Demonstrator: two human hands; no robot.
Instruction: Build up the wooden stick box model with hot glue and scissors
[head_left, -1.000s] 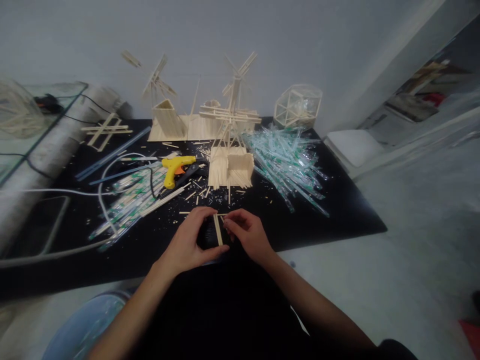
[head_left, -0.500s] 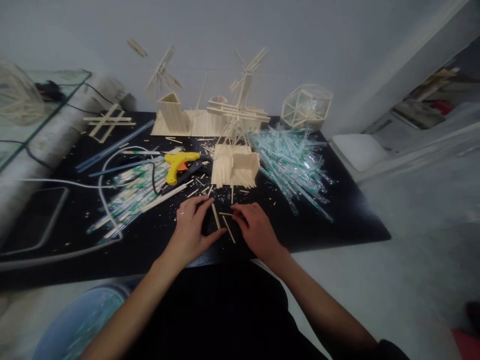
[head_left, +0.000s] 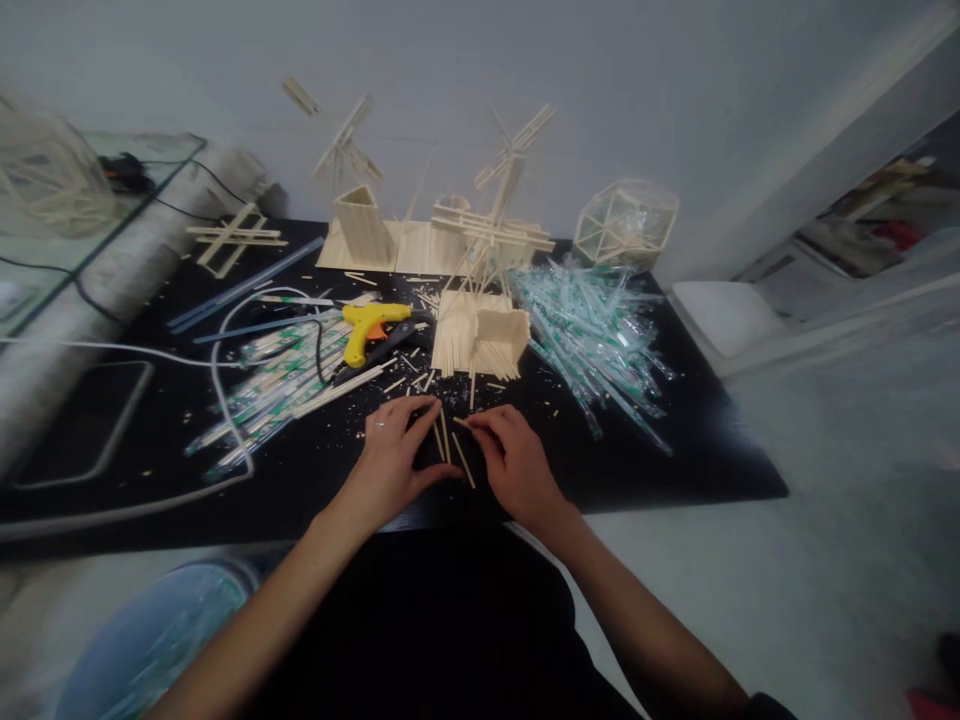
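Note:
My left hand (head_left: pixel 390 455) lies on the black mat (head_left: pixel 675 450), its fingers stretched toward a few short wooden sticks (head_left: pixel 450 445) lying between both hands. My right hand (head_left: pixel 514 460) rests just right of them, fingertips curled and touching the end of one stick. A small wooden stick house (head_left: pixel 480 340) stands right behind the hands. Left of it lies a yellow glue gun (head_left: pixel 367 328).
Stick windmill models (head_left: pixel 491 215) stand at the back on a wooden base. A heap of clear wrappers (head_left: pixel 592 330) lies at right, wrapped chopsticks (head_left: pixel 277 385) and a white cable (head_left: pixel 217 370) at left. A stick polyhedron (head_left: pixel 626 222) sits back right. A blue bucket (head_left: pixel 150 640) is below left.
The hands, which held a stick pair lifted near the mat's front edge, have set the sticks down on the mat and now rest flat beside them.

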